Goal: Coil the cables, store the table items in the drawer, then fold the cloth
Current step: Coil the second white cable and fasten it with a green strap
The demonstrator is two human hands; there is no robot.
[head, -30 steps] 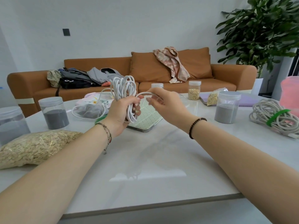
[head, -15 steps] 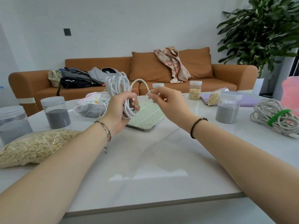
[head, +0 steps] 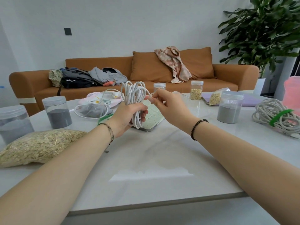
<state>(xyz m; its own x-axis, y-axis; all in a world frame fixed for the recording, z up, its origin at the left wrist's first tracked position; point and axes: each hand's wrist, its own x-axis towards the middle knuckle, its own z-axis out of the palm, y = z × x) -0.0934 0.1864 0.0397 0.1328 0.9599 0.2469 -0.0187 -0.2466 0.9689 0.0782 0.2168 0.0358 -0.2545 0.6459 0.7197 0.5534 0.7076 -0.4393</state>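
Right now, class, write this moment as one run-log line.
step: coiling | left hand: grips white cable | right hand: pinches its loose strand | tied cable bundle: lying on table

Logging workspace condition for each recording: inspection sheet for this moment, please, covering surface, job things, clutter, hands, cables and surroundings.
Surface: white marble table, glossy.
Job's things: white cable, mostly coiled; pale cloth, crumpled, behind it; drawer: nothing seen.
Clutter: grey-powder jars, oat bag, oat jar, dotted pad.
Hands: left hand grips the coil; right hand pinches a strand near its top.
Cables: loose tail trails onto the table; second coil, bound by a green tie, lies far right.
Surroundings: orange sofa with clothes, potted plant.
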